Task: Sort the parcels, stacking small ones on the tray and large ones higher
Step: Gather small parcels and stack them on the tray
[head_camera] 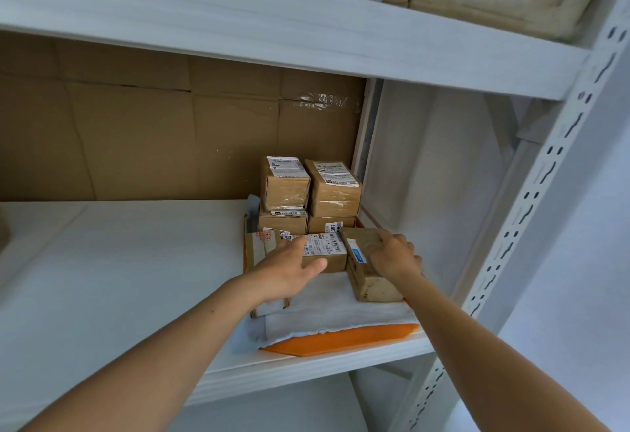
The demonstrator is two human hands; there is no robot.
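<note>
Right hand (395, 254): fingers curled over my blue-label parcel (371, 280), seating it at the tray's (341, 336) three o'clock.
Left hand (289, 269): flat on the white-label parcel (329, 244), bracing it.
Stack (308, 193): twelve o'clock.

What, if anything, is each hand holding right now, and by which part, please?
The right hand grips the blue-labelled parcel over its top right edge; the left hand holds nothing.
</note>
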